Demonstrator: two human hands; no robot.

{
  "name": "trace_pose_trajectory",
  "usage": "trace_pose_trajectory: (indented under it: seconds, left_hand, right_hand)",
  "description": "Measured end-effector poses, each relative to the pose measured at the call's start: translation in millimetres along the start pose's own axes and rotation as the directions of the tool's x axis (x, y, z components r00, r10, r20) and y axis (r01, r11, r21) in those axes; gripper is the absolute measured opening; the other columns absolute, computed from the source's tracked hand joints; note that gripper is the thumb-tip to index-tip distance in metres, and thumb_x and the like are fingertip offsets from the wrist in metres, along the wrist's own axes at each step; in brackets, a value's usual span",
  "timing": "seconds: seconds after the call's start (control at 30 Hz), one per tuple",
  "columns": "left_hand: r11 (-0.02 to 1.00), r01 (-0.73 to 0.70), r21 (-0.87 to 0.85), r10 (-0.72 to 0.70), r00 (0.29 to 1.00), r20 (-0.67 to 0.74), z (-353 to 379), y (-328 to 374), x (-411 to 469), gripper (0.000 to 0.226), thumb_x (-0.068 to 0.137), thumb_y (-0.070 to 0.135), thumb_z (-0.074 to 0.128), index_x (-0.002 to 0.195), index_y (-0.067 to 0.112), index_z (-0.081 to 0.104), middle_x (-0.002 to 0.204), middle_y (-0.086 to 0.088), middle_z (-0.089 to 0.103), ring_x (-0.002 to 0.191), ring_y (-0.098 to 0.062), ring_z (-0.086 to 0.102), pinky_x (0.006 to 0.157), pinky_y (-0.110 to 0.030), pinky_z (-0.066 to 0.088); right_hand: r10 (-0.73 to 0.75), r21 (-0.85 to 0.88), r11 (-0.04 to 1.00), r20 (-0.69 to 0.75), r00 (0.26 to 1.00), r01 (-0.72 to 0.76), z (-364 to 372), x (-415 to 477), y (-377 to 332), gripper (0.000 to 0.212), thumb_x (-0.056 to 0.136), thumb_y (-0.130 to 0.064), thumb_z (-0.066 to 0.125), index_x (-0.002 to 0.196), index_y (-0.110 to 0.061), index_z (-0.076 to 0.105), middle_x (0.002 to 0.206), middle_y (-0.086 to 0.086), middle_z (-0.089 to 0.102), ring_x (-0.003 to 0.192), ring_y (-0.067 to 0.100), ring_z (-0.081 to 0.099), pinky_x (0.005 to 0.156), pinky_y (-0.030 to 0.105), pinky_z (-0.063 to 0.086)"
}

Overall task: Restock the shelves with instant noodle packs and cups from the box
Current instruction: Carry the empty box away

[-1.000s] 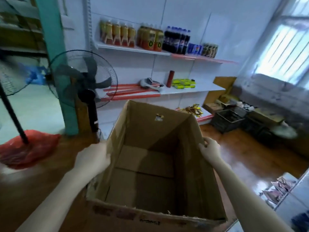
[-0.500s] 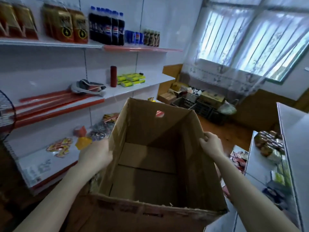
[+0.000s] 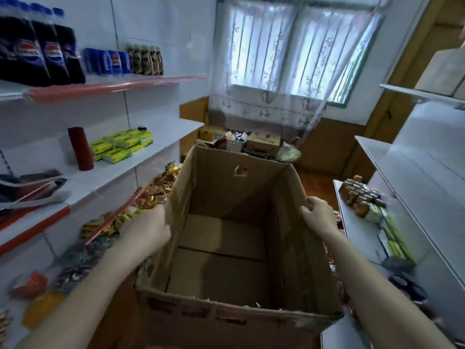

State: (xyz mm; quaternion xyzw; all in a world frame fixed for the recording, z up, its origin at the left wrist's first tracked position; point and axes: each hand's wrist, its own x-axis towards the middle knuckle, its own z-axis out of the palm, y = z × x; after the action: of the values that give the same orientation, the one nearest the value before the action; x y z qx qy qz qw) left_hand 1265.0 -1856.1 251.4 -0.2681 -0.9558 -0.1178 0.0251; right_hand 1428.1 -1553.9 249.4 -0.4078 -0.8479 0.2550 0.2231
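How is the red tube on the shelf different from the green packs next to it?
The red tube stands upright; the green packs lie flat. The red tube is round and dark red all over; the green packs are boxy, bright green with white sides. There is one red tube, but several green packs, stacked in a pile. Both sit side by side on the same white shelf.
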Motion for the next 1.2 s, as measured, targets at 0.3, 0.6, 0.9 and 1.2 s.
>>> trace_pose_trajectory:
  seconds: [0.3,0.6,0.9,1.2]
  left_hand:
    - [0.977,-0.211,-0.023,0.212,0.976,0.047,41,53,190,0.023,0.089,0.027,0.051,0.106,0.011,0.052,0.102,-0.011,0.064,0.094,-0.03,0.061,0.072,-0.034,0.049]
    - [0.953,-0.297,-0.053,0.3,0.951,0.069,98,163,388,0.017,0.09,0.028,0.05,0.099,0.014,0.048,0.091,-0.006,0.06,0.083,-0.026,0.06,0.062,-0.031,0.043]
    - [0.955,-0.284,-0.079,0.289,0.956,0.053,130,231,559,0.015,0.091,0.029,0.05,0.098,0.015,0.048,0.082,-0.002,0.058,0.074,-0.021,0.059,0.062,-0.033,0.053]
    - [0.949,-0.307,-0.067,0.314,0.937,0.154,179,328,749,0.016,0.091,0.027,0.049,0.088,0.014,0.041,0.1,-0.012,0.062,0.094,-0.033,0.059,0.066,-0.031,0.04]
  right_hand:
    - [0.151,-0.035,0.987,-0.151,0.977,-0.158,23,123,28,0.029,0.089,-0.01,0.05,0.115,-0.001,0.059,0.113,0.018,0.064,0.105,0.034,0.058,0.078,0.032,0.042]
    - [0.173,-0.072,0.98,-0.18,0.968,-0.188,26,333,75,0.025,0.087,-0.011,0.051,0.108,-0.001,0.061,0.107,0.019,0.066,0.1,0.035,0.059,0.079,0.035,0.045]
    - [0.142,-0.067,0.985,-0.181,0.973,-0.156,50,520,92,0.028,0.088,-0.012,0.049,0.113,-0.005,0.061,0.112,0.016,0.065,0.104,0.034,0.059,0.085,0.039,0.048]
    - [0.236,-0.064,0.965,-0.192,0.952,-0.253,84,711,137,0.024,0.088,-0.012,0.048,0.105,-0.003,0.061,0.104,0.016,0.066,0.097,0.034,0.059,0.077,0.037,0.047]
